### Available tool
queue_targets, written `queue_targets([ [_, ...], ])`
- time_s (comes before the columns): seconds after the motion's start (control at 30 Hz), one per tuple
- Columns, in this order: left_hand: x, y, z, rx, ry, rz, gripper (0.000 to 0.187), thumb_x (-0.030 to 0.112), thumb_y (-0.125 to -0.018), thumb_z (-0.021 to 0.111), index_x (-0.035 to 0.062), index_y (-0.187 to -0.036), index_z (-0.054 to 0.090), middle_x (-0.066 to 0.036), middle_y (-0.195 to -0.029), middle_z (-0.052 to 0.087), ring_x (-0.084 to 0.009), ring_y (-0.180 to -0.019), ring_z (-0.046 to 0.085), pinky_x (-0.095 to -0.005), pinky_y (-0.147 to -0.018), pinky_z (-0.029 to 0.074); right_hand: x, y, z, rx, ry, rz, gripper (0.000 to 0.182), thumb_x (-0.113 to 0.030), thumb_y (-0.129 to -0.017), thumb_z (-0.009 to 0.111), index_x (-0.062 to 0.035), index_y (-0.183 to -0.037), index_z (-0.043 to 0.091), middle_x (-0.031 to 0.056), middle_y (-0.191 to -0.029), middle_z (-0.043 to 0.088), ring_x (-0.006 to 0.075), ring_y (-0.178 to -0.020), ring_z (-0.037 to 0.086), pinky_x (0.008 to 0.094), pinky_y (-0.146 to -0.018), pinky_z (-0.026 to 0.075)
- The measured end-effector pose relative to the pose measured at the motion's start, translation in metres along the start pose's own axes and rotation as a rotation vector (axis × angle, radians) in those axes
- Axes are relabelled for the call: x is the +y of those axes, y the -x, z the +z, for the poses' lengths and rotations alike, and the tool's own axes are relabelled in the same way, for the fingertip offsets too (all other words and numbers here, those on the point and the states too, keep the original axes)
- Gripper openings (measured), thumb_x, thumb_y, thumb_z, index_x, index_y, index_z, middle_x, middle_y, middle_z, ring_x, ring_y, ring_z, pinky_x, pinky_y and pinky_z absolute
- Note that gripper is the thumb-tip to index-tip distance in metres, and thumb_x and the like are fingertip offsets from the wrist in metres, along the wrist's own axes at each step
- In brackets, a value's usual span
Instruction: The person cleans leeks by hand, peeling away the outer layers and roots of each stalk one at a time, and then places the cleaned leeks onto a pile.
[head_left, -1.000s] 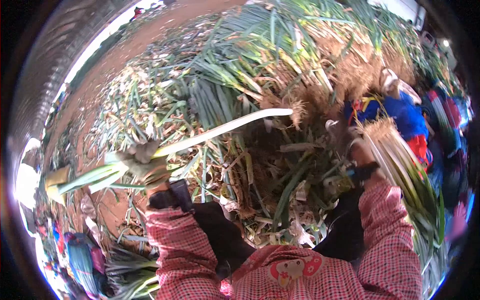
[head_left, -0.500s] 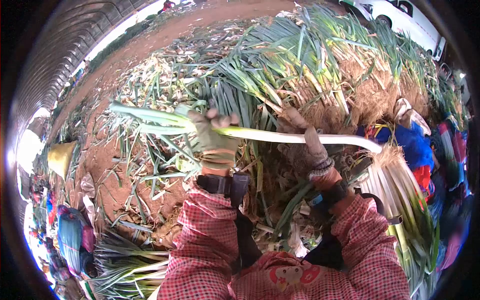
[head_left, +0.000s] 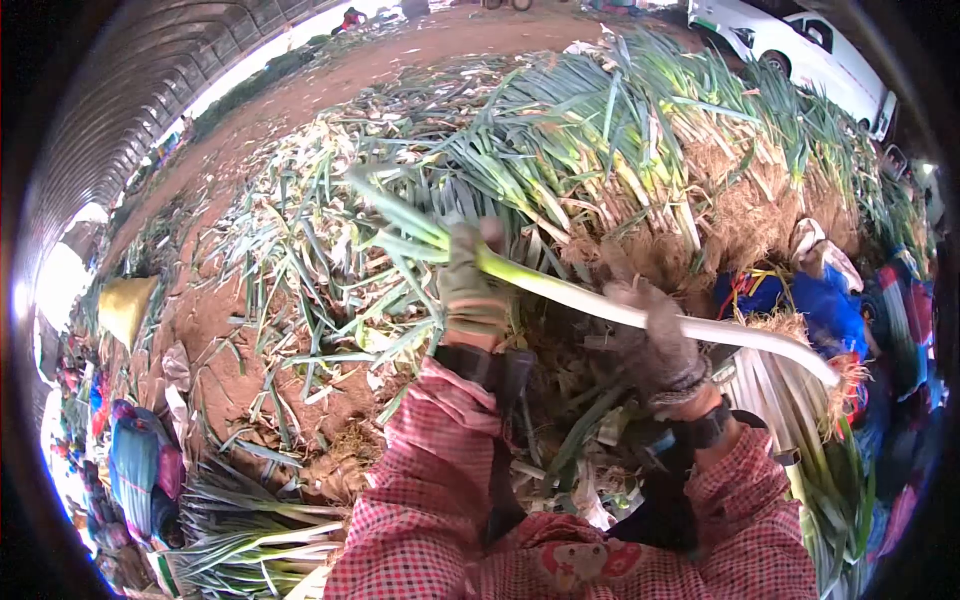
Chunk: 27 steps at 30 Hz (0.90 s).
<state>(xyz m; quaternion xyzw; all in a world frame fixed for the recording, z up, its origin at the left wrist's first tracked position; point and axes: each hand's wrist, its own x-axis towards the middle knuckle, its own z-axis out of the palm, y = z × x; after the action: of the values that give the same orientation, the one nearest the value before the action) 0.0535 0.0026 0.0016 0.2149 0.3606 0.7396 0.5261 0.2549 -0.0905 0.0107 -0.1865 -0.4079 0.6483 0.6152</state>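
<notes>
A long leek (head_left: 590, 299) slants across in front of me, green leaves up at the left and roots down at the right. My left hand (head_left: 468, 262), in a dirty glove, is closed round it where the green leaves begin. Further down the white shank, my gloved right hand (head_left: 660, 340) grips it. The root end lies over a bundle of white-stemmed leeks (head_left: 790, 400) at my right side. Some of the right hand's fingers are hidden or blurred.
Uncut leeks (head_left: 620, 170) with bushy roots are heaped ahead. Leaf scraps (head_left: 330, 230) litter the reddish soil. More leeks (head_left: 260, 540) lie at lower left. Blue cloth or bags (head_left: 815, 300) sit at right, a yellow sack (head_left: 125, 310) at left, and a white vehicle (head_left: 800, 45) beyond.
Both hands have shifted right with the leek. It was nearly level and is now tilted, its root end lower and further right. The camera view has moved slightly.
</notes>
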Motion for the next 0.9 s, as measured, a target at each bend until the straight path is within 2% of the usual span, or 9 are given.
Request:
queue_targets([
  [0.13, -0.001, -0.014, -0.029, -0.235, 0.551, -0.177, 0.047, 0.037, -0.079, 0.065, 0.0039, -0.110, 0.053, -0.010, -0.098, 0.060, -0.0218, -0.091, 0.058, -0.0385, -0.080, 0.050, -0.047, 0.007, 0.008, 0.024, 0.196, -0.220, 0.069, -0.062, -0.082, 0.045, -0.0062, -0.122, 0.050, 0.0097, -0.132, 0.045, 0.0200, -0.115, 0.046, 0.0411, -0.094, 0.039],
  [0.23, -0.026, 0.037, -0.006, -0.228, 0.446, -0.230, 0.047, 0.036, -0.082, 0.062, 0.0027, -0.113, 0.051, -0.009, -0.103, 0.058, -0.0230, -0.097, 0.056, -0.0401, -0.089, 0.049, -0.042, -0.001, 0.009, 0.206, -0.087, -0.238, 0.073, -0.053, -0.083, 0.051, -0.0087, -0.137, 0.029, 0.0092, -0.137, 0.038, 0.0200, -0.120, 0.041, 0.0412, -0.100, 0.034],
  [0.27, -0.022, 0.068, 0.013, -0.147, 0.384, -0.335, 0.038, 0.035, -0.083, 0.061, 0.0073, -0.109, 0.055, -0.007, -0.097, 0.061, -0.0221, -0.088, 0.061, -0.0387, -0.079, 0.053, -0.019, -0.005, -0.021, 0.150, 0.177, -0.295, 0.060, -0.042, -0.085, 0.056, -0.0075, -0.131, 0.039, 0.0088, -0.126, 0.048, 0.0206, -0.112, 0.046, 0.0392, -0.098, 0.036],
  [0.33, -0.081, 0.069, 0.003, -0.300, 0.213, -0.337, 0.040, 0.038, -0.083, 0.060, 0.0091, -0.111, 0.054, -0.006, -0.097, 0.062, -0.0224, -0.087, 0.061, -0.0379, -0.078, 0.053, 0.020, 0.006, -0.038, 0.326, 0.049, -0.079, 0.044, -0.032, -0.085, 0.060, -0.0064, -0.119, 0.049, 0.0078, -0.112, 0.054, 0.0202, -0.105, 0.050, 0.0370, -0.094, 0.039],
  [0.4, -0.075, 0.087, 0.011, -0.293, 0.353, -0.467, 0.041, 0.037, -0.085, 0.059, 0.0091, -0.113, 0.052, -0.005, -0.099, 0.061, -0.0216, -0.090, 0.060, -0.0365, -0.079, 0.053, -0.006, 0.010, -0.018, 0.312, -0.027, -0.140, 0.040, -0.031, -0.084, 0.061, -0.0062, -0.114, 0.051, 0.0077, -0.109, 0.056, 0.0204, -0.103, 0.051, 0.0366, -0.092, 0.041],
  [0.47, -0.076, 0.093, 0.010, -0.272, 0.506, -0.608, 0.041, 0.037, -0.086, 0.057, 0.0092, -0.115, 0.051, -0.005, -0.102, 0.061, -0.0208, -0.093, 0.059, -0.0352, -0.080, 0.052, -0.045, 0.016, -0.011, 0.300, -0.125, -0.212, 0.035, -0.030, -0.083, 0.062, -0.0059, -0.107, 0.053, 0.0077, -0.104, 0.058, 0.0214, -0.099, 0.053, 0.0364, -0.087, 0.044],
  [0.63, -0.116, 0.048, -0.046, -0.356, 0.107, -0.442, 0.039, 0.029, -0.092, 0.046, 0.0119, -0.127, 0.041, -0.008, -0.121, 0.049, -0.0215, -0.112, 0.047, -0.0368, -0.094, 0.042, -0.195, 0.049, -0.029, 0.374, 0.330, -0.525, 0.035, -0.034, -0.084, 0.062, -0.0095, -0.108, 0.054, 0.0071, -0.099, 0.059, 0.0228, -0.095, 0.056, 0.0390, -0.083, 0.046],
  [0.83, -0.157, -0.021, -0.089, -0.251, -0.612, -0.607, 0.037, 0.030, -0.095, 0.037, 0.0100, -0.125, 0.045, -0.006, -0.107, 0.053, -0.0143, -0.088, 0.048, -0.0290, -0.076, 0.044, -0.432, 0.154, -0.008, 0.552, 1.046, -0.935, 0.039, -0.031, -0.081, 0.060, -0.0116, -0.114, 0.053, 0.0106, -0.096, 0.059, 0.0262, -0.090, 0.057, 0.0400, -0.079, 0.047],
  [0.9, -0.199, -0.037, -0.108, -0.297, -0.816, -0.235, 0.043, 0.024, -0.085, 0.053, 0.0089, -0.124, 0.045, -0.008, -0.108, 0.052, -0.0192, -0.088, 0.050, -0.0318, -0.077, 0.044, -0.487, 0.197, 0.002, 0.698, 1.412, -1.023, 0.040, -0.029, -0.080, 0.060, -0.0123, -0.115, 0.052, 0.0121, -0.096, 0.059, 0.0278, -0.089, 0.057, 0.0405, -0.077, 0.048],
])
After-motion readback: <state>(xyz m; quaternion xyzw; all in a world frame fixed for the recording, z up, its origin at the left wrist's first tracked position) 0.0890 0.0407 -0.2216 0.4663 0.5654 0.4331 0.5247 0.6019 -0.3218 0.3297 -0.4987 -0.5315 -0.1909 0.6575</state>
